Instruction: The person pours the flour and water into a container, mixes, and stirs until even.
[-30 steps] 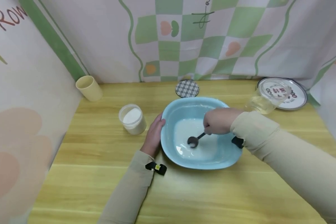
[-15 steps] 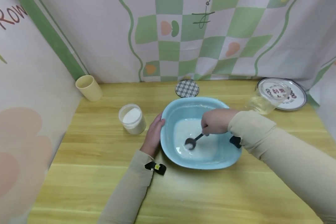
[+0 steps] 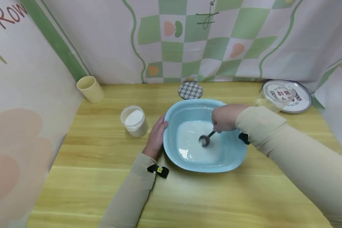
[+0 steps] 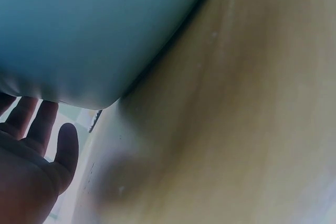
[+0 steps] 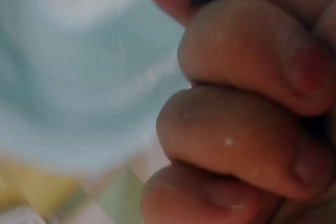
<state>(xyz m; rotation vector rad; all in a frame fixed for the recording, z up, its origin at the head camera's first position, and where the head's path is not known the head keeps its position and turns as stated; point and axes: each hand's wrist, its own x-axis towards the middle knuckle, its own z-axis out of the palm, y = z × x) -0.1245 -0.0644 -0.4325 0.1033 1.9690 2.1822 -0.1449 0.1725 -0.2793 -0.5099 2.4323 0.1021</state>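
Note:
A light blue basin (image 3: 233,160) stands on the wooden table with milky white liquid (image 3: 193,148) in its bottom. My left hand (image 3: 156,136) holds the basin's left side, thumb at the rim. In the left wrist view its fingers (image 4: 42,124) lie against the outer wall, one of them apart from it. Over the basin, my right hand (image 3: 225,117) grips the handle of a dark spoon (image 3: 204,141), whose round bowl dips into the liquid. The right wrist view has its fingers (image 5: 236,135) curled tightly, with a bit of dark handle between them.
Left of the basin stands a clear jar (image 3: 135,122) of white powder. A cream cup (image 3: 90,89) is at the back left, a plaid coaster (image 3: 190,90) behind the basin. At the back right, a clear container (image 3: 276,95) stands partly in front of a patterned plate (image 3: 303,99).
The spoon moved slightly left in the liquid, then back right and a little away from me, with my right hand. My left hand and the basin stay practically in place.

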